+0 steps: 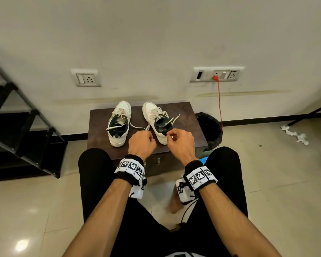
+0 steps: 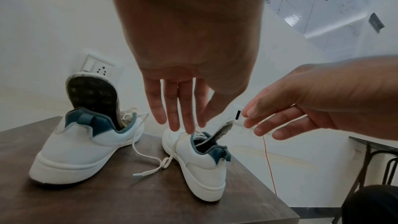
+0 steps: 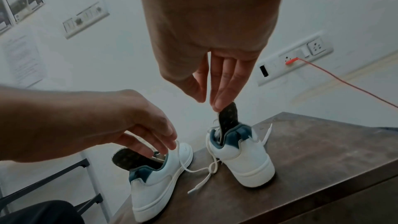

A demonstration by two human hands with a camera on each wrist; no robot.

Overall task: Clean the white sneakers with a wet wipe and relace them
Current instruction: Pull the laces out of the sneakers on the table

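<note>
Glossy pale floor tiles fill the bottom of the head view, with your black-trousered knees either side, and both banded wrists reach up towards the middle of the frame. Your left hand (image 1: pixel 141 143) hovers over the near edge of the dark wooden cabinet (image 1: pixel 190 130), fingers straight and slightly spread in its wrist view, tips just above a lace (image 2: pixel 172 152) of the right-hand sneaker (image 1: pixel 157 123); whether they touch it, I can't tell. Your right hand (image 1: pixel 180 143), just right of centre, has thumb and forefinger nearly closed, a thin gap showing in its wrist view, the forefinger tip seeming to meet the top of that shoe's dark insole (image 3: pixel 227 118), which stands up out of the heel. Nothing is firmly clamped yet, by the look of it.

Further up the frame, the left-hand sneaker (image 1: pixel 119 125) sits beside its mate, both toes to the wall, its insole lifted too and its laces loose. No wet wipe shows anywhere.

Watch the tangle: the trailing laces cross between the shoes, so a pull on one may drag the other shoe. The right-hand sneaker sits near the cabinet's front edge; a sharp tug on the insole could tip it off.

Beyond, right of the cabinet, a black bin (image 1: pixel 209 128), a red cable (image 1: pixel 219 104) dropping from the wall socket.
</note>
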